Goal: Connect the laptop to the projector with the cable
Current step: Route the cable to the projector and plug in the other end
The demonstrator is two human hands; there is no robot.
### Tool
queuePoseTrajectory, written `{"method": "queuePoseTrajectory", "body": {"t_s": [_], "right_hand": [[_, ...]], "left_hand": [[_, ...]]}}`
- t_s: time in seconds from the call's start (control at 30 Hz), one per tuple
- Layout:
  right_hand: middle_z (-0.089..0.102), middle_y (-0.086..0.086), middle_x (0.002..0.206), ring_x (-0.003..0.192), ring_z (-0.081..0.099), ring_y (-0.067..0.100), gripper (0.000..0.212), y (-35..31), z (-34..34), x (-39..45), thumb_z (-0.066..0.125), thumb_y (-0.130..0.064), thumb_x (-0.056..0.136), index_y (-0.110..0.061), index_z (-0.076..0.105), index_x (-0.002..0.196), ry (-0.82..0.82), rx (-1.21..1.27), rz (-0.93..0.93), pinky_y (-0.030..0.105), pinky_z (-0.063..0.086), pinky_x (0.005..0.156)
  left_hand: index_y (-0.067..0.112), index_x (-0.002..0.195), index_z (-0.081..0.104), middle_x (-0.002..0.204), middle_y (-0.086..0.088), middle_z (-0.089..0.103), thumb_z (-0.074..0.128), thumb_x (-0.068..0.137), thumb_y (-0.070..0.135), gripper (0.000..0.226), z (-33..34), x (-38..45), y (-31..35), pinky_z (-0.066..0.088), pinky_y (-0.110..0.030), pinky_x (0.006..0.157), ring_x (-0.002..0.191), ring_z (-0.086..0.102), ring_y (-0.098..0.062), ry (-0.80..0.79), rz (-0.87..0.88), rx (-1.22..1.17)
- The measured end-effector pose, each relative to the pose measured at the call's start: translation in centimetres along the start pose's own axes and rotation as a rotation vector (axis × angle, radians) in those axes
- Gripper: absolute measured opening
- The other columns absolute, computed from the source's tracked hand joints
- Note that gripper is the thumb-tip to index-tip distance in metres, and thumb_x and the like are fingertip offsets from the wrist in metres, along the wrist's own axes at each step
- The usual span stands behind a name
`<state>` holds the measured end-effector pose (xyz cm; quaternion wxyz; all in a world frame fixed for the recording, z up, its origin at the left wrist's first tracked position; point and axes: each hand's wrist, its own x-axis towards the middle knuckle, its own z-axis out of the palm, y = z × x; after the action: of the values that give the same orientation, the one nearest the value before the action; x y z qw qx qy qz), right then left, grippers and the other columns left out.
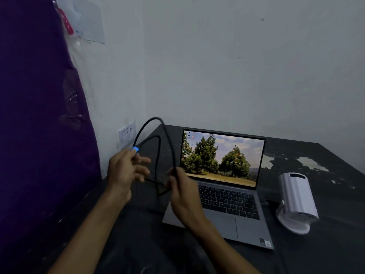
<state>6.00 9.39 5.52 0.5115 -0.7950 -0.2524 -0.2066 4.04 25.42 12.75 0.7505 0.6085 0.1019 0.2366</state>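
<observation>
Both hands gripping looped cable (156, 155): left hand (123, 169) holding blue-marked plug end, right hand (183, 196) clutching loops. Uncoiling step; next likely freeing a plug for laptop (223, 196).

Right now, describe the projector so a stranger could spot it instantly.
Find the dark table against the wall. Right of the open laptop lies the projector, a tilted cylinder on a round base. It is the only white device there.

Two hands: a left hand (123, 169) and a right hand (182, 196). One black cable (167, 139), one open laptop (221, 186), one white projector (297, 200), one dark table (316, 155), one taped paper note (127, 134), one purple cloth (39, 115).
</observation>
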Motion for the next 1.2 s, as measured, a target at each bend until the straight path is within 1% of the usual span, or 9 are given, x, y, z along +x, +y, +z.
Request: {"method": "queuePoseTrajectory", "body": {"t_s": [0.13,0.3,0.43,0.6,0.77,0.9,1.03,1.13,1.2], "right_hand": [[0.071,0.010,0.084,0.080,0.071,0.031,0.021,0.4,-5.0,3.2,0.044,-0.011,0.109,-0.017,0.063,0.107,0.173,0.247,0.203,0.041,0.063,0.072],[0.068,0.008,0.081,0.075,0.073,0.024,0.021,1.7,-8.4,5.5,0.040,-0.009,0.111,-0.007,0.060,0.118,0.211,0.464,0.376,0.036,0.063,0.065],[0.068,0.012,0.084,0.078,0.071,0.027,0.023,2.2,-7.8,5.4,0.040,-0.010,0.112,-0.007,0.059,0.126,0.212,0.492,0.427,0.051,0.065,0.077],[0.071,0.015,0.089,0.078,0.072,0.030,0.024,2.5,-7.7,5.4,0.041,-0.010,0.112,-0.008,0.058,0.128,0.320,0.484,0.469,0.049,0.066,0.073],[0.071,0.014,0.083,0.074,0.073,0.030,0.025,2.7,-7.4,5.3,0.048,-0.013,0.110,0.001,0.060,0.127,0.362,0.532,0.534,0.047,0.066,0.070],[0.071,0.015,0.083,0.075,0.076,0.029,0.025,2.2,-7.3,5.6,0.052,-0.016,0.109,0.004,0.062,0.121,0.342,0.629,0.579,0.053,0.066,0.078],[0.072,0.016,0.088,0.073,0.080,0.026,0.020,0.6,-7.5,6.9,0.053,-0.014,0.109,0.005,0.061,0.111,0.342,0.813,0.653,0.050,0.066,0.082],[0.071,0.018,0.094,0.077,0.079,0.028,0.017,-1.2,-7.9,7.9,0.050,-0.009,0.109,0.002,0.060,0.100,0.357,0.964,0.704,0.046,0.065,0.080],[0.071,0.021,0.098,0.080,0.078,0.032,0.016,-2.1,-8.2,8.4,0.049,-0.006,0.109,0.003,0.059,0.100,0.372,1.032,0.746,0.045,0.066,0.076]], "left_hand": [[0.009,0.071,0.055,0.090,-0.013,0.071,0.051,0.098,0.015,0.028,-2.6,1.0,-0.7,0.043,-0.025,0.037,0.056,0.059,-0.018,0.127,0.060,0.034],[0.008,0.065,0.055,0.073,-0.008,0.057,0.050,0.093,0.008,0.028,-4.8,1.8,0.1,0.046,-0.021,0.035,0.064,0.060,-0.018,0.278,0.138,-0.029],[0.007,0.064,0.054,0.079,-0.006,0.061,0.050,0.091,0.005,0.027,-5.4,2.1,0.3,0.053,-0.020,0.043,0.074,0.067,-0.019,0.275,0.211,-0.090],[0.004,0.076,0.068,0.094,-0.008,0.079,0.051,0.092,0.001,0.023,-4.8,2.4,-0.3,0.062,-0.025,0.063,0.079,0.074,-0.023,0.140,0.270,-0.157],[-0.013,0.087,0.065,0.116,-0.022,0.074,0.060,0.098,0.001,0.019,-3.5,2.8,-2.1,0.060,-0.040,0.096,0.101,0.075,-0.034,0.025,0.334,-0.129],[-0.004,0.090,0.059,0.125,-0.018,0.070,0.069,0.092,-0.004,0.011,-1.7,2.9,-2.9,0.058,-0.031,0.098,0.110,0.075,-0.022,-0.125,0.427,0.021],[0.009,0.095,0.051,0.143,-0.006,0.061,0.085,0.080,0.007,0.038,0.5,3.0,-5.0,0.055,-0.030,0.103,0.125,0.066,-0.015,-0.465,0.435,0.317],[0.022,0.102,0.053,0.134,0.015,0.064,0.095,0.068,0.036,0.056,1.2,2.5,-6.3,0.050,-0.009,0.096,0.115,0.059,0.015,-0.602,0.530,0.715],[0.031,0.104,0.054,0.124,0.011,0.070,0.091,0.074,0.032,0.048,1.3,2.6,-7.4,0.054,-0.013,0.092,0.111,0.062,0.013,-0.602,0.591,0.774]]}}
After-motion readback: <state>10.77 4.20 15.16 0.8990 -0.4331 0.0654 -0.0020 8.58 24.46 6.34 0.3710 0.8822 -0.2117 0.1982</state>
